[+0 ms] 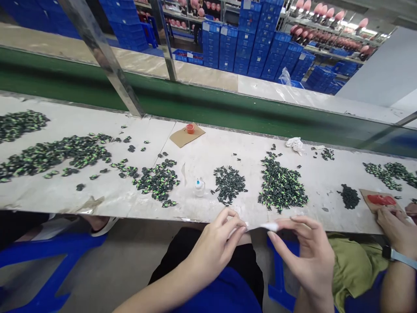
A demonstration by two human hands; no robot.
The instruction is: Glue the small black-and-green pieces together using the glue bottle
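Observation:
A small white strip (269, 226), perhaps tissue or paper, stretches between my two hands just off the table's front edge. My left hand (223, 237) pinches its thin left end between thumb and fingers. At the wider right end, thumb and forefinger of my right hand (308, 248) close on it. Beyond my left hand lies a pile of small black pieces (230, 184), and beside that stands a clear little bottle (199, 189) with a blue tip. Past my right hand is a larger heap of black-and-green pieces (282, 184).
More black-and-green pieces (158, 180) spread leftward along the white table. A red cup (190, 128) stands on cardboard (182, 138) at the back. Crumpled tissue (295, 144) lies back right. At right, a co-worker's hand (395, 226) rests by a red item on cardboard.

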